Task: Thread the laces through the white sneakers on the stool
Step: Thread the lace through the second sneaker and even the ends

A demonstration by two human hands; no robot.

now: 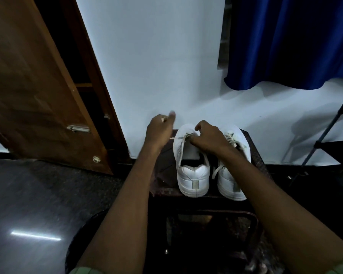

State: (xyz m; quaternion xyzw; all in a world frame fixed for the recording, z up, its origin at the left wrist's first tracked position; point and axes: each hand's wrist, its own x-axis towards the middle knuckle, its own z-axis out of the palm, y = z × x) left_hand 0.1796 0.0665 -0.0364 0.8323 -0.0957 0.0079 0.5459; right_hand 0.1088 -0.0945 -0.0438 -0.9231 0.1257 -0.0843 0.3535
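a: head view: dark stool (164,171) by wall, two white sneakers (193,175) on top, heels toward camera.
b: hands?
a: left hand (159,131) pinches lace (179,137) end, pulled left. right hand (210,138) fingers curled on left shoe's eyelets.

Two white sneakers (193,171) are filling the middle and right of the stool (164,175), leaving a bare strip of seat along its left edge where a hand could pass. The white wall (156,76) is standing just behind the toes, closing off the far side. The left hand (159,128) is hovering over that left strip, and the right hand (208,138) is lying across both shoes. A wooden door (38,95) is leaning in on the left, a black rack (329,139) is crowding the right.
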